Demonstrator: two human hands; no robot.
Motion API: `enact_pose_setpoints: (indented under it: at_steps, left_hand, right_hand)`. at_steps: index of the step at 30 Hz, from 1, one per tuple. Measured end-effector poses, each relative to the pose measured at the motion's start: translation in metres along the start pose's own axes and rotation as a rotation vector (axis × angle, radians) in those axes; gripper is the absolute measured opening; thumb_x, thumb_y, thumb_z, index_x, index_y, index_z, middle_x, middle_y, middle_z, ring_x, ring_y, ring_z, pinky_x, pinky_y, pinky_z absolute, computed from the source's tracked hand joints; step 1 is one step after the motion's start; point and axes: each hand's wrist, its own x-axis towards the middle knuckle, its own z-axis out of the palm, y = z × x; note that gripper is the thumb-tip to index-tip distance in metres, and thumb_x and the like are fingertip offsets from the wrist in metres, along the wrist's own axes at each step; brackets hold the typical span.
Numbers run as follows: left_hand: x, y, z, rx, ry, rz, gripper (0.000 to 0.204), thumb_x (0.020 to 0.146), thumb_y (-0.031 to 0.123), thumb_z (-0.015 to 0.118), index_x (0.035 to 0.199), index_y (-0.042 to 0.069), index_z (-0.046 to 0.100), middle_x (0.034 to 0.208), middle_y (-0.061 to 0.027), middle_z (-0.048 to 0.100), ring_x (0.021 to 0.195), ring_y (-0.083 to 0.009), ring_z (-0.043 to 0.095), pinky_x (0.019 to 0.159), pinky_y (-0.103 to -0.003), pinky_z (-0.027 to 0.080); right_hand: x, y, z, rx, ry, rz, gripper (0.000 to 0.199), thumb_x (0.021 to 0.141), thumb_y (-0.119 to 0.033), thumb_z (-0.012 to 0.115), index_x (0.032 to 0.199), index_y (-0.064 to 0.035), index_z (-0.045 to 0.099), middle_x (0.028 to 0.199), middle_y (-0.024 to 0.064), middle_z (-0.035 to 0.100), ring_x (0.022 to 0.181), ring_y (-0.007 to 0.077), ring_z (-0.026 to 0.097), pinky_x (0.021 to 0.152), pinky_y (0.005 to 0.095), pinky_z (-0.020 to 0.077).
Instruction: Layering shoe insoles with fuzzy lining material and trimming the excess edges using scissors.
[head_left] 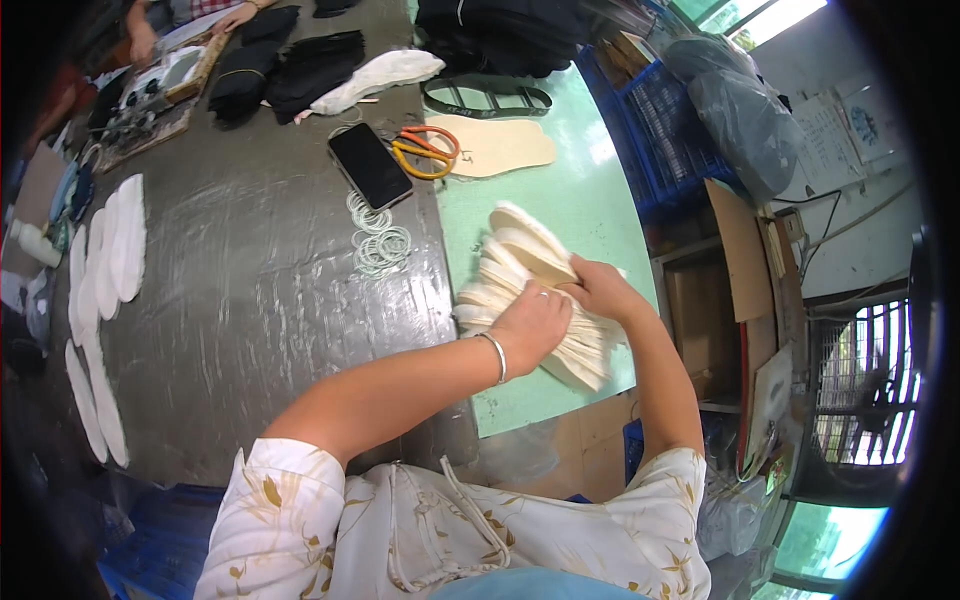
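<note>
A thick bundle of cream insoles [490, 280] is held over the green mat [600, 160], its layers fanned out and slightly blurred. My left hand [535, 322], with a silver bangle at the wrist, is closed across the near side of the bundle. Gripping the same insoles from the right, my right hand [605, 290] has its fingers partly hidden among the layers. A single flat insole [505, 148] with a small mark lies farther back on the mat, beside a black insole-shaped frame [490, 98].
Orange-handled scissors [425, 155], a black phone [370, 165] and several pale rubber bands [382, 250] lie on the grey table. White insoles [105, 250] line its left side. Black stacks [315, 75] sit at the back; blue crates [660, 130] stand right. Another person's hand [142, 42] shows far left.
</note>
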Motion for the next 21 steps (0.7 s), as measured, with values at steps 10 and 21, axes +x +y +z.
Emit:
enact_pose_setpoints:
  at_steps: [10,21]
  left_hand:
    - [-0.181,-0.005,-0.129,0.131,-0.016,-0.221,0.076,0.070,0.013,0.068,0.138,-0.010,0.043,0.099,-0.0153,0.057,0.097,-0.0262,0.055,0.091,-0.036,0.039]
    - [-0.301,-0.016,-0.111,0.033,-0.262,-0.511,0.123,0.059,0.053,0.084,0.146,-0.011,0.026,0.153,-0.0303,0.026,0.143,-0.0463,0.023,0.118,-0.054,0.021]
  right_hand:
    - [-0.022,-0.209,-0.012,-0.084,0.052,-0.503,0.060,0.089,-0.016,0.054,0.145,-0.0043,0.036,0.097,0.0250,0.066,0.090,0.0441,0.063,0.080,0.0510,0.0491]
    - [0.053,-0.307,0.071,0.170,-0.342,-0.462,0.065,0.088,-0.036,0.061,0.144,-0.0074,0.044,0.123,0.0204,0.064,0.113,0.0292,0.060,0.098,0.0363,0.0447]
